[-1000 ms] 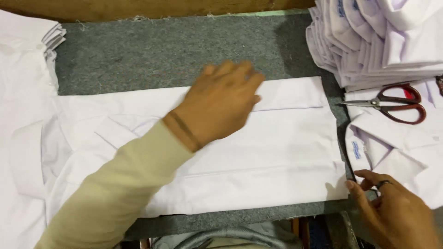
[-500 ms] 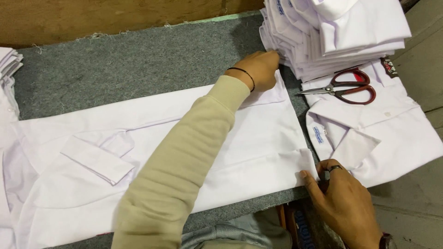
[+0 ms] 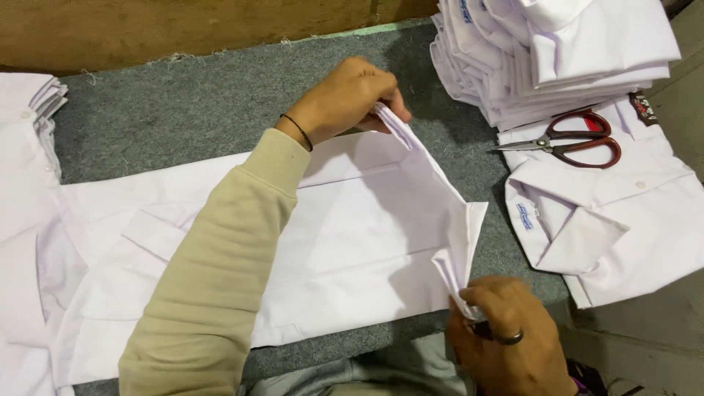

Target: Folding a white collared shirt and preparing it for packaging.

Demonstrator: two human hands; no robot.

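Shirt edge (image 3: 447, 198) now lifted | left hand (image 3: 345, 99), right hand (image 3: 506, 330) pinch corners | scissors (image 3: 572, 143) near.

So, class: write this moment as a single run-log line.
left hand: pinching far corner of white shirt | right hand: pinching near corner | shirt end: lifted off grey mat | scissors: on folded shirt

Even soft light, faint shadows, sharp

A plain white shirt (image 3: 352, 242) lies on the speckled grey table (image 3: 176, 117), with dark-red-handled scissors (image 3: 576, 143) and a stack of white shirts (image 3: 572, 51) toward its right edge.
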